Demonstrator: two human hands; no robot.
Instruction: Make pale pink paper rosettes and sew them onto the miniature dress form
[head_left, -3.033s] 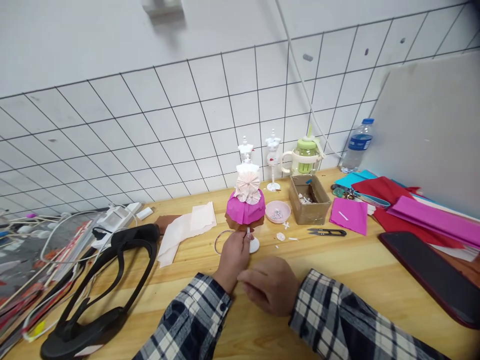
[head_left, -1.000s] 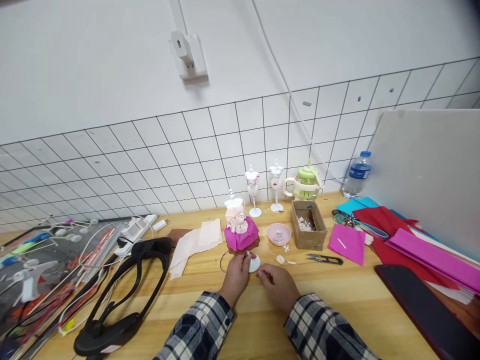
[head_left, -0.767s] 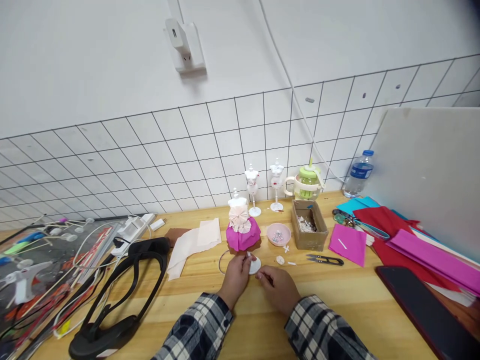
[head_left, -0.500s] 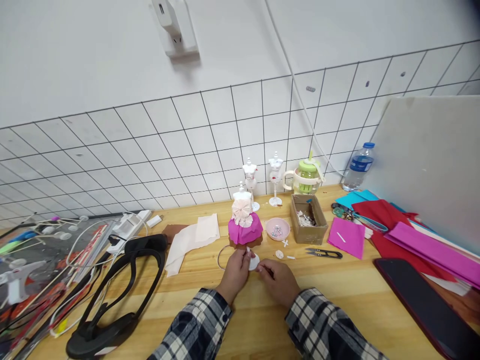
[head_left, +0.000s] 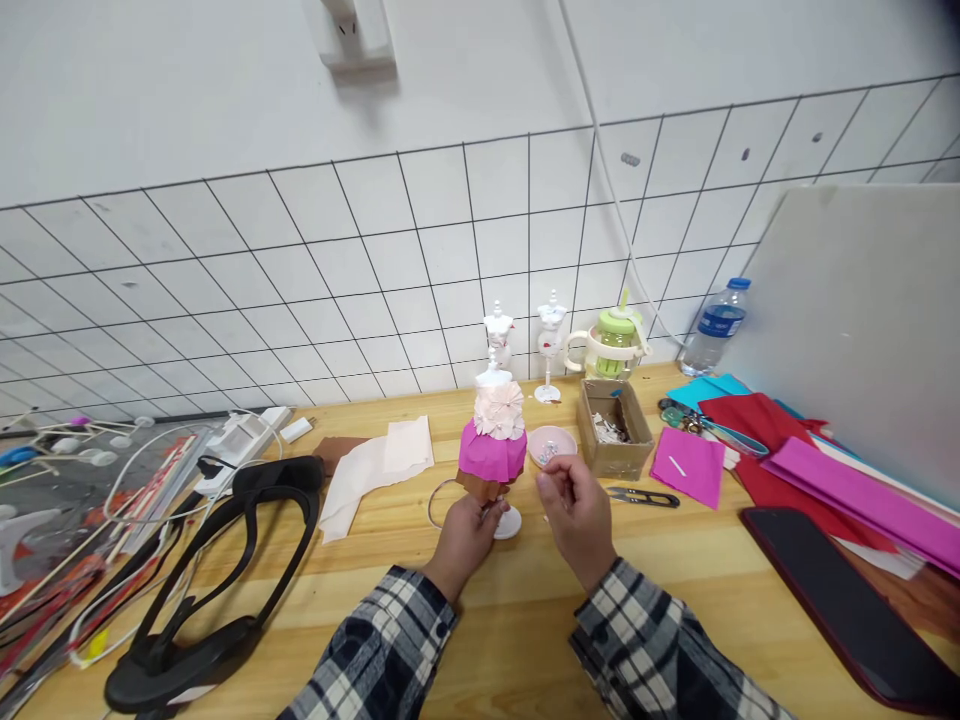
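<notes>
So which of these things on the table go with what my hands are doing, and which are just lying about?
Likely part of the job:
dressed mannequin, held in your left hand
pink dish, beside your right hand
pale paper
magenta sheet
thread snips

Probably just lying about:
water bottle
green-lidded cup
phone
black head strap

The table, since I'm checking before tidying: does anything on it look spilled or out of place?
One small thing: a loose white strip lies on the square of pink paper, like a stray scrap. I see no spill; the bowl and box stand upright.
</notes>
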